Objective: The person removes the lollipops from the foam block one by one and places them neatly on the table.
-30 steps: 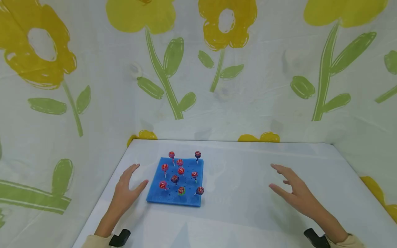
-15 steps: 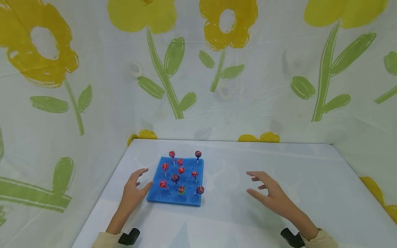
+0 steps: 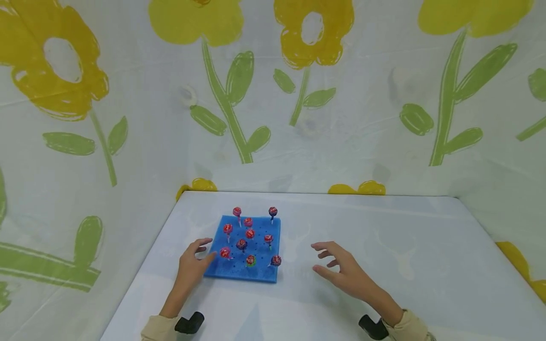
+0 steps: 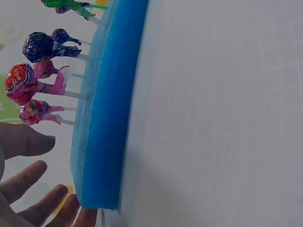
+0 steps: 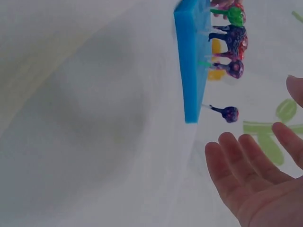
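Note:
Several wrapped lollipops stand by their sticks in a blue foam board (image 3: 260, 273) on the left half of the table. My left hand (image 3: 192, 267) is beside the board's left edge, thumb and fingers parted, holding nothing. In the left wrist view a pink-and-red lollipop (image 4: 21, 84) and a dark blue one (image 4: 40, 46) stick out near the thumb (image 4: 31, 142). To the board's right my right hand (image 3: 343, 272) hovers with fingers spread and nothing in them. The right wrist view shows a dark-wrapped lollipop (image 5: 230, 114) closest to that hand (image 5: 255, 184).
The white table (image 3: 426, 265) runs on to the right of the board. Behind and at the sides hangs a pale cloth (image 3: 362, 142) with printed yellow flowers and green leaves. A black wrist piece (image 3: 189, 323) sits below the left hand.
My right hand has moved left toward the board. The left hand has shifted a little right and down, up to the board's left edge. The lollipops and board stay in place.

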`<state>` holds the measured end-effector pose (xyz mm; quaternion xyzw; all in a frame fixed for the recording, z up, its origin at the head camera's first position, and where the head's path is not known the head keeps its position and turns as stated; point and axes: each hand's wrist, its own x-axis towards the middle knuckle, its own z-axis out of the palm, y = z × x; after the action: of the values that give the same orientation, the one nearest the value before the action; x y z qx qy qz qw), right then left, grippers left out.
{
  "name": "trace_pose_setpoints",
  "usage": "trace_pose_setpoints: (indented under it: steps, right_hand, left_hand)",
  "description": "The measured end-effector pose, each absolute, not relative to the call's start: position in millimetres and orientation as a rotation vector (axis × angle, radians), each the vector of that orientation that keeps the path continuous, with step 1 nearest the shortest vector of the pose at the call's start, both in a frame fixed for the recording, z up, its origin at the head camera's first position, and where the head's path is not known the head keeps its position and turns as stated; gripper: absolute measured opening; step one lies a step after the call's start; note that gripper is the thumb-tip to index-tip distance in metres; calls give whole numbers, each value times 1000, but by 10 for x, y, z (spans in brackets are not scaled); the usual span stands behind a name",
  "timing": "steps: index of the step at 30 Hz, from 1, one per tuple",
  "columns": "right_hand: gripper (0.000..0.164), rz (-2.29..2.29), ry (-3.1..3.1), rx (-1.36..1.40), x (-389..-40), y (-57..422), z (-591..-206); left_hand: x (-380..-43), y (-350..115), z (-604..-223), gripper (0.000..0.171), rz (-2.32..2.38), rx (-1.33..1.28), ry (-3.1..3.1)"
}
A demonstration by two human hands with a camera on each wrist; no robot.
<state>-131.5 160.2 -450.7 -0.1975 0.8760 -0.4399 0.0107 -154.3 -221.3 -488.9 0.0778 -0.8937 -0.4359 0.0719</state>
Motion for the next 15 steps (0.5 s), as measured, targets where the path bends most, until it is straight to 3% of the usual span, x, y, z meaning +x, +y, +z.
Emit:
trace_pose_setpoints:
  steps: [15]
  right_hand:
    - [37, -1450, 2506, -648, -1382, 1004, -4612]
  left_hand:
    - [-1629, -2201, -4957, 49, -1321, 228, -2733]
